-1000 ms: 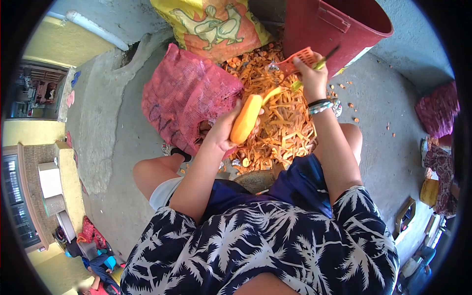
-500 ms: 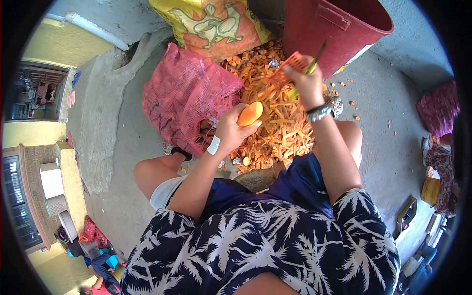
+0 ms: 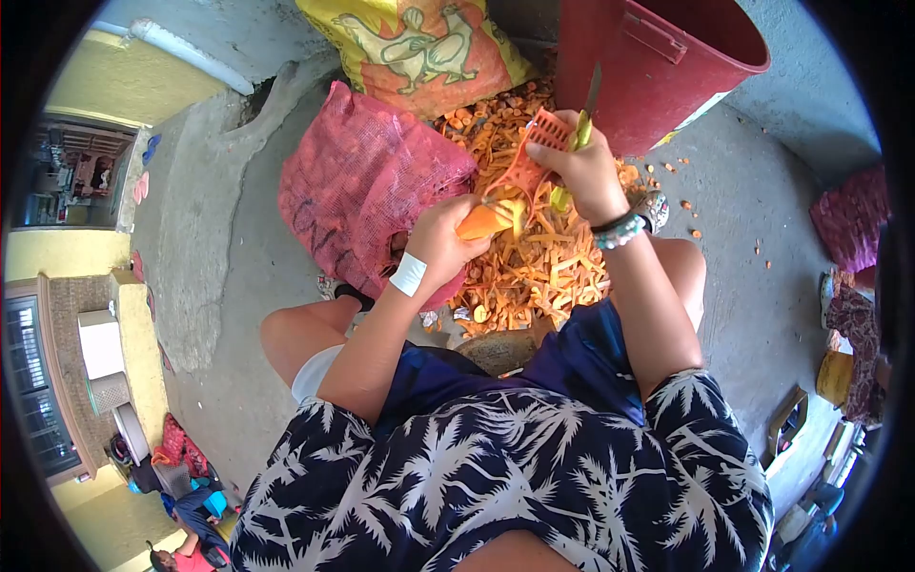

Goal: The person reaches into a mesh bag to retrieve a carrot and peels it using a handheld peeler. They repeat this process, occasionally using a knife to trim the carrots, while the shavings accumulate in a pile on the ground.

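Note:
A peeled-looking orange carrot (image 3: 477,223) is wrapped in the fingers of my left hand (image 3: 435,240), its far end exposed. My right hand (image 3: 591,181) grips an orange plastic peeler (image 3: 545,133), whose head meets the far end of the carrot. A strip of peel hangs there. Held in that same right hand is a knife (image 3: 583,130) with a yellow-green handle, its blade pointing up and away. Below both hands spreads a heap of carrot peelings and cut ends (image 3: 562,272).
A pink mesh sack (image 3: 367,181) lies left of the heap, with a yellow-and-red printed sack (image 3: 419,57) behind it. At the back right stands a large red bin (image 3: 610,67). A purple sack (image 3: 853,219) is far right; a person (image 3: 191,539) is at lower left.
My right hand has brought the peeler left and down from above the heap onto the carrot. My left hand has tilted the carrot lower, nearer to level.

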`<state>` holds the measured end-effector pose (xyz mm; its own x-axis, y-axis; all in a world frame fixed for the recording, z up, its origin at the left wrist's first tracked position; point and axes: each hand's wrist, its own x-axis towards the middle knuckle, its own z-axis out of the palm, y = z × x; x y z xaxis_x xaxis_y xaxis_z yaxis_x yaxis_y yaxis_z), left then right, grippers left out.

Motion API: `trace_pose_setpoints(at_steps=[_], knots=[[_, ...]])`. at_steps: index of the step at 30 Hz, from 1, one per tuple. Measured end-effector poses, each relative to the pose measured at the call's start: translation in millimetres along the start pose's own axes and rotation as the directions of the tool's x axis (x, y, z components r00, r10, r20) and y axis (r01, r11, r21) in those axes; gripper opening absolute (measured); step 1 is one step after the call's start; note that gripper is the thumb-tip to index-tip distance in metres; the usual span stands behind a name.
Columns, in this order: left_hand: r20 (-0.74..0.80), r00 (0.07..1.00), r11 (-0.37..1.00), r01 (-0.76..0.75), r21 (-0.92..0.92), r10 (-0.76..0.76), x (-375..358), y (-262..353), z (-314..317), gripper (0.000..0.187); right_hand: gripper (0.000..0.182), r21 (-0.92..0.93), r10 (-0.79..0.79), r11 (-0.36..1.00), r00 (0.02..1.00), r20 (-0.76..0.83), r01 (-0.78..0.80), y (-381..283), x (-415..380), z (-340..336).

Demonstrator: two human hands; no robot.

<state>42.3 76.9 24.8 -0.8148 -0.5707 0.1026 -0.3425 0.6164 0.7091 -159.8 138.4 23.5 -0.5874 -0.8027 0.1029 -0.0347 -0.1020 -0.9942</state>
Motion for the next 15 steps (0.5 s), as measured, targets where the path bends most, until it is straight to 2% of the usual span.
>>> trace_pose_setpoints(at_steps=[1,2,3,4,5,7,9,10,11,12,13,14,15], knots=[[-0.025,1.000,1.000,0.001,-0.017,-0.002,-1.1,-1.3,1.0,0.029,0.026,0.002,0.005,1.000,1.000,-0.006,-0.005,12.9,5.9,-4.6],[-0.049,0.999,0.999,0.001,-0.036,-0.003,-2.6,-1.7,2.1,0.030,0.026,-0.238,-0.020,0.971,0.989,-0.146,-0.015,24.8,15.8,-16.5],[-0.043,0.999,0.999,-0.005,-0.034,0.003,-2.5,-1.1,2.0,0.030,0.026,-0.460,-0.082,0.886,0.959,-0.272,-0.054,36.4,27.8,-28.4],[-0.085,0.995,0.999,-0.044,0.024,0.046,-2.9,-0.2,1.8,0.032,0.027,-0.345,0.002,0.929,0.935,-0.354,-0.132,36.9,36.4,-32.5],[-0.132,0.988,0.994,-0.075,0.084,0.086,-3.2,0.0,0.9,0.034,0.027,-0.257,-0.019,0.963,0.937,-0.348,-0.076,38.0,39.0,-36.5],[-0.150,0.986,0.995,-0.060,0.079,0.072,-2.1,-8.4,1.0,0.037,0.026,-0.318,-0.074,0.947,0.947,-0.311,-0.030,30.6,30.0,-32.1],[-0.158,0.985,0.996,-0.052,0.070,0.062,-2.6,-21.2,3.9,0.040,0.026,-0.552,-0.225,0.830,0.956,-0.187,0.087,21.8,16.2,-25.8],[-0.211,0.972,0.985,-0.068,0.161,0.102,-4.3,-29.8,5.4,0.042,0.025,-0.716,-0.251,0.692,0.961,-0.116,0.094,15.4,10.4,-24.3],[-0.256,0.956,0.965,-0.078,0.250,0.144,-5.9,-38.3,9.5,0.044,0.025,-0.718,-0.250,0.690,0.961,-0.121,0.089,16.7,10.2,-26.4],[-0.217,0.976,0.971,-0.026,-0.237,-0.026,-3.6,-48.2,15.6,0.039,0.023,-0.682,-0.254,0.722,0.961,-0.105,0.116,19.1,11.0,-28.1],[-0.216,0.976,0.971,-0.025,-0.238,-0.027,-5.0,-42.5,13.0,0.039,0.022,-0.643,-0.261,0.752,0.962,-0.087,0.146,20.4,11.3,-29.2],[-0.090,0.953,0.794,0.186,-0.579,-0.289,-6.5,-31.8,6.5,0.037,0.024,-0.822,-0.447,0.506,0.895,0.009,0.261,17.9,10.3,-30.1],[0.117,0.874,0.464,0.360,-0.809,-0.472,-7.8,-25.7,2.5,0.035,0.024,-0.821,-0.449,0.505,0.893,0.013,0.266,15.3,8.9,-27.8]])
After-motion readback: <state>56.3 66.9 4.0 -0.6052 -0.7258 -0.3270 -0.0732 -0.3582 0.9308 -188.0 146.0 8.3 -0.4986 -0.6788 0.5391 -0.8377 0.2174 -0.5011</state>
